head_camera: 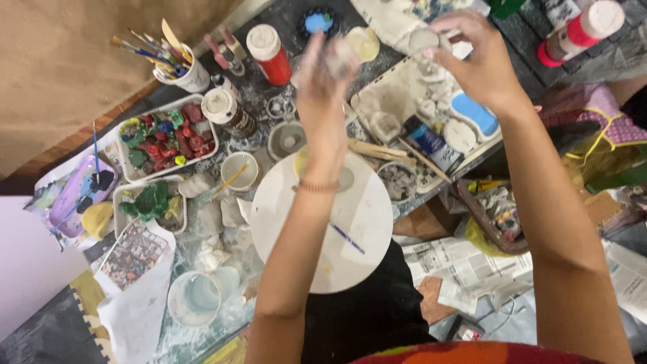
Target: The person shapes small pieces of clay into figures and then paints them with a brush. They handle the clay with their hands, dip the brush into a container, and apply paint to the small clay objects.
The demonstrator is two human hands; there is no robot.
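My left hand (325, 71) is raised over the table, blurred by motion, its fingers curled around a small pale lump of clay; a thin band sits on that wrist. My right hand (472, 54) reaches to the far right and pinches a small grey clay piece (424, 39) above a tray (377, 91) of grey clay shapes. Below my left forearm lies a round white board (367, 222) with a blue pen (347, 237) on it.
A white cup of brushes (182, 71), a red paint bottle (269, 52), a tray of coloured clay pieces (165, 138), small bowls, a water container (195, 296) and crumpled tissue crowd the left. Newspaper (472, 266) lies at the right.
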